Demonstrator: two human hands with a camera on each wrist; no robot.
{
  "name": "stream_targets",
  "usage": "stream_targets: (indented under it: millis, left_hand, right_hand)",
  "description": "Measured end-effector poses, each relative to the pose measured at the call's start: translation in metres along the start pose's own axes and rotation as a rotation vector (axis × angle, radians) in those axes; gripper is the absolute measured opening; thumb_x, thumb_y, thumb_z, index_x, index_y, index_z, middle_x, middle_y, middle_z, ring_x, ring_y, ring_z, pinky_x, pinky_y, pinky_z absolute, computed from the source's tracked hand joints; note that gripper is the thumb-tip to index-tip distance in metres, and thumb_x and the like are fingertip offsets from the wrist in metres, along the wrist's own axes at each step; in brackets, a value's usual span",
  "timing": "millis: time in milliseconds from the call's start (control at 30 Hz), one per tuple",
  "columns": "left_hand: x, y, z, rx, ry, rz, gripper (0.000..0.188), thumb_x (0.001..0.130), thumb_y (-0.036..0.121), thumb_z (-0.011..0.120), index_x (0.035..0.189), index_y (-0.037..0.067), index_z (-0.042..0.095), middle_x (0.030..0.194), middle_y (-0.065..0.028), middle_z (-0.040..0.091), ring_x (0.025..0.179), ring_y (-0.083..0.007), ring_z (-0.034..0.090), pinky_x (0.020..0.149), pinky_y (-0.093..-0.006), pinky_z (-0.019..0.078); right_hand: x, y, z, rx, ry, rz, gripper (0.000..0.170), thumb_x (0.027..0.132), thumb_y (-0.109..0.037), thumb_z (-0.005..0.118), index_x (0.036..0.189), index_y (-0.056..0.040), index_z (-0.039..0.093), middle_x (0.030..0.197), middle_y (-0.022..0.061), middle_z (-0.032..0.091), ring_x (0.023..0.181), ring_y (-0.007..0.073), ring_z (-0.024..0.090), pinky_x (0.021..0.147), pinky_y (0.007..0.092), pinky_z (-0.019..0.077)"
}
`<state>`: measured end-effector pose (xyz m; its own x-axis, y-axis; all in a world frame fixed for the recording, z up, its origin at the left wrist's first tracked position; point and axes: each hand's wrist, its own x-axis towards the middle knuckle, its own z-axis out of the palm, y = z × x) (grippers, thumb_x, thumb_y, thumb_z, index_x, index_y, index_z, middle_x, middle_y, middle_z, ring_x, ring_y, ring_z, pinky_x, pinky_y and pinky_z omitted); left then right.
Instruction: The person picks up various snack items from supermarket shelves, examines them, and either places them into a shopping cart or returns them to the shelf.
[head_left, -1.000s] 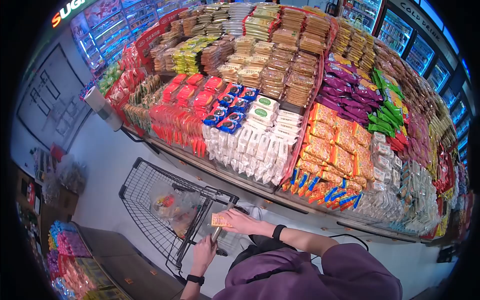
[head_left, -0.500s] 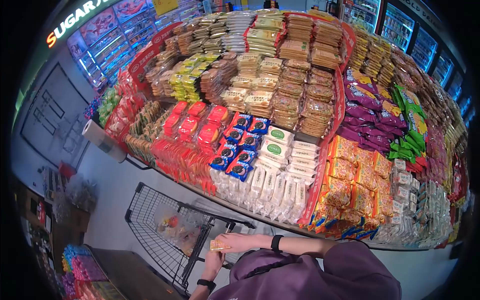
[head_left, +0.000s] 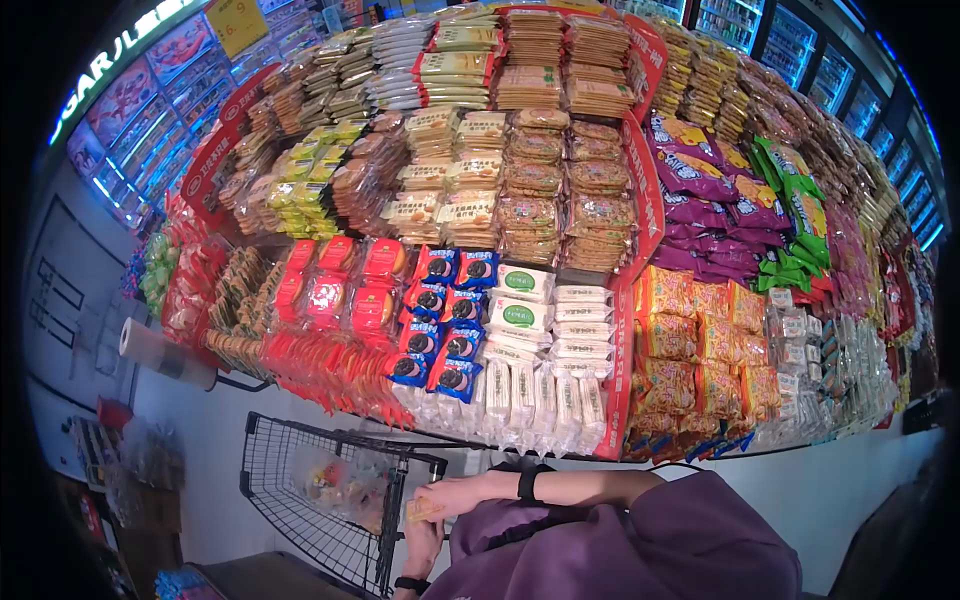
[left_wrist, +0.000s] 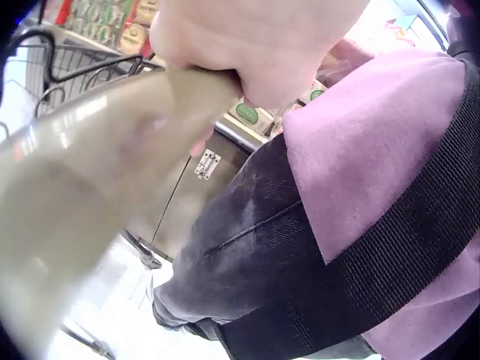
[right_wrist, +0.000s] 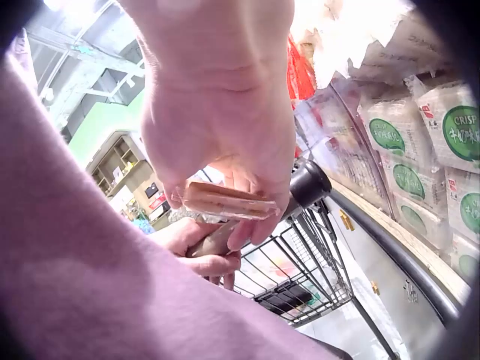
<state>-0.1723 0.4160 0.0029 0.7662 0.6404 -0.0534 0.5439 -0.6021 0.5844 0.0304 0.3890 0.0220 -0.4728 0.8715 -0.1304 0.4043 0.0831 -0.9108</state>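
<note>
My right hand (head_left: 460, 494) pinches a small clear-wrapped biscuit pack (right_wrist: 229, 202) between thumb and fingers, close over the cart's handle. Just below it in the head view, my left hand (head_left: 422, 548) grips the handle; the left wrist view shows the pale, glossy handle bar (left_wrist: 112, 142) large, with the fingers curled around it. The wire shopping cart (head_left: 262, 482) stands ahead and to the left. Inside it lies a clear plastic bag (head_left: 345, 485) with colourful packets. My right hand partly covers the left one in the head view.
A wide display of packaged snacks rises in front, with white packs (head_left: 522, 315), blue cookie packs (head_left: 437, 300) and orange packets (head_left: 670, 340). A plastic bag roll (head_left: 160, 352) sits at its left end. Dark counter (head_left: 270, 580) at lower left; drink fridges (head_left: 790, 50) at the back right.
The view has turned and come nearer to the display, which now fills more of it. The biscuit pack stays in my right hand, and my left hand stays on the cart handle.
</note>
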Motion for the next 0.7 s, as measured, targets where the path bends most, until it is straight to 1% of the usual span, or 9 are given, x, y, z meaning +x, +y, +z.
stream_targets:
  millis: [200, 267, 333, 433, 467, 533, 567, 667, 700]
  left_hand:
    - [0.05, -0.014, -0.036, 0.163, -0.267, 0.526, 0.038, 0.085, 0.033, 0.064, 0.111, 0.006, 0.062, 0.102, -0.0158, 0.065, 0.095, -0.0376, 0.062, 0.084, -0.0456, 0.0498]
    - [0.07, -0.032, -0.064, 0.144, -0.532, 0.322, 0.038, 0.083, 0.031, 0.065, 0.111, 0.006, 0.063, 0.102, -0.0144, 0.066, 0.093, -0.0343, 0.064, 0.083, -0.0419, 0.0509]
    - [0.107, 0.011, -0.112, 0.004, -0.721, 0.302, 0.036, 0.083, 0.028, 0.066, 0.111, 0.005, 0.063, 0.102, -0.0129, 0.067, 0.092, -0.0295, 0.065, 0.082, -0.0382, 0.0513]
    - [0.152, 0.09, -0.175, -0.514, -0.71, 0.283, 0.034, 0.083, 0.023, 0.067, 0.111, 0.004, 0.063, 0.101, -0.0105, 0.068, 0.09, -0.0222, 0.068, 0.081, -0.0326, 0.0519]
    - [0.159, 0.097, -0.177, -0.743, -0.66, 0.177, 0.037, 0.087, 0.028, 0.062, 0.113, 0.002, 0.062, 0.104, -0.0101, 0.067, 0.093, -0.0206, 0.066, 0.083, -0.0338, 0.0518]
    - [0.174, 0.118, -0.174, -1.164, -0.554, 0.051, 0.05, 0.093, 0.041, 0.052, 0.119, -0.001, 0.057, 0.11, -0.0106, 0.064, 0.099, -0.0209, 0.064, 0.086, -0.0366, 0.0517]
    - [0.18, 0.133, -0.167, -1.353, -0.504, 0.014, 0.059, 0.095, 0.049, 0.046, 0.122, -0.003, 0.054, 0.114, -0.0116, 0.063, 0.102, -0.0226, 0.063, 0.087, -0.0382, 0.0516]
    - [0.199, 0.163, -0.156, -1.279, -0.541, 0.261, 0.077, 0.093, 0.065, 0.038, 0.126, -0.004, 0.049, 0.113, -0.0143, 0.062, 0.098, -0.0237, 0.065, 0.08, -0.038, 0.0543]
    - [0.205, 0.156, -0.144, -1.314, -0.559, 0.309, 0.061, 0.097, 0.05, 0.049, 0.123, -0.005, 0.051, 0.108, -0.0138, 0.064, 0.086, -0.021, 0.068, 0.073, -0.0338, 0.0556]
  right_hand:
    - [-0.016, -0.047, -0.029, 0.034, 0.145, 0.039, 0.051, 0.091, -0.037, 0.06, 0.125, -0.0033, 0.043, 0.101, 0.0226, 0.063, 0.095, 0.0412, 0.062, 0.081, 0.0465, 0.0481]
    - [-0.031, -0.075, -0.046, 0.064, 0.217, 0.043, 0.051, 0.09, -0.036, 0.062, 0.127, -0.0048, 0.044, 0.102, 0.0212, 0.063, 0.094, 0.0387, 0.062, 0.081, 0.0458, 0.0484]
    - [-0.06, -0.126, -0.077, 0.135, 0.318, 0.023, 0.055, 0.09, -0.037, 0.063, 0.13, -0.0063, 0.041, 0.114, 0.0199, 0.061, 0.1, 0.0371, 0.062, 0.085, 0.0436, 0.0494]
    - [-0.093, -0.173, -0.109, 0.147, 0.539, 0.047, 0.062, 0.085, -0.032, 0.073, 0.131, -0.0055, 0.04, 0.118, 0.0178, 0.061, 0.109, 0.0343, 0.062, 0.093, 0.0398, 0.0493]
    - [-0.106, -0.196, -0.125, 0.139, 0.599, 0.142, 0.062, 0.082, -0.029, 0.077, 0.128, -0.0041, 0.043, 0.117, 0.0158, 0.062, 0.109, 0.0324, 0.062, 0.093, 0.039, 0.0495]
    - [-0.109, -0.182, -0.132, -0.349, 0.977, 0.001, 0.061, 0.073, -0.024, 0.084, 0.122, -0.0069, 0.053, 0.117, 0.0115, 0.064, 0.107, 0.0283, 0.063, 0.093, 0.0384, 0.0492]
    - [-0.113, -0.179, -0.14, -0.459, 1.008, 0.027, 0.058, 0.073, -0.027, 0.082, 0.121, -0.0079, 0.055, 0.114, 0.0097, 0.064, 0.101, 0.0296, 0.062, 0.09, 0.0388, 0.0481]
    - [-0.123, -0.181, -0.155, -0.723, 1.032, 0.098, 0.059, 0.069, -0.026, 0.083, 0.119, -0.0079, 0.057, 0.117, 0.0054, 0.063, 0.101, 0.0278, 0.06, 0.093, 0.0366, 0.0453]
    - [-0.126, -0.181, -0.156, -0.75, 1.043, 0.106, 0.059, 0.069, -0.025, 0.083, 0.119, -0.0076, 0.057, 0.117, 0.0049, 0.063, 0.102, 0.0275, 0.059, 0.093, 0.0362, 0.0447]
